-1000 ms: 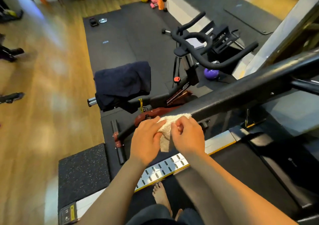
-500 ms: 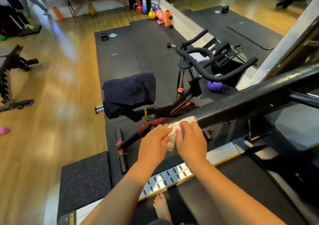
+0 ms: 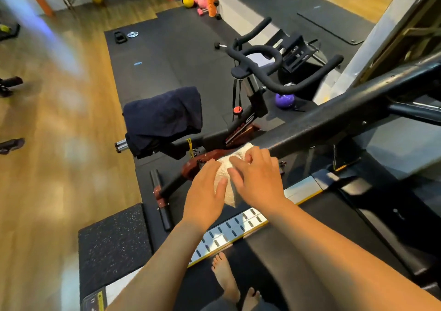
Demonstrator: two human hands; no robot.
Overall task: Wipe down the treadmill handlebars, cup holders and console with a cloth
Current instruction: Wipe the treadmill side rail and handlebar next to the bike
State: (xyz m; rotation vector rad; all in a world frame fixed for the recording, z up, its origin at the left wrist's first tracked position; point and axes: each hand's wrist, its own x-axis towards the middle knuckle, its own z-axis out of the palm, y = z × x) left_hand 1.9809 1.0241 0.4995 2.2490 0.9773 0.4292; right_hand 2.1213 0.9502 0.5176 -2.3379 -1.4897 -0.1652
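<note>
The treadmill's black left handlebar (image 3: 334, 117) runs from the upper right down to its near end in the middle of the view. A cream cloth (image 3: 226, 177) is draped over that end. My left hand (image 3: 205, 191) holds the cloth from the left, thumb on its hanging part. From the right, my right hand (image 3: 255, 179) lies over the cloth with its fingers spread on top. The console and cup holders are out of view.
A spin bike (image 3: 250, 110) with a dark towel (image 3: 164, 117) over its saddle stands just beyond the handlebar. A purple kettlebell (image 3: 284, 100) sits behind it. Below me are the treadmill belt (image 3: 310, 227), its side rail (image 3: 233, 232) and my bare feet (image 3: 226, 277).
Both hands have stayed at the handlebar's near end. My right hand's fingers have spread out over the cloth, and more cloth hangs below between the hands. The camera shifted a little.
</note>
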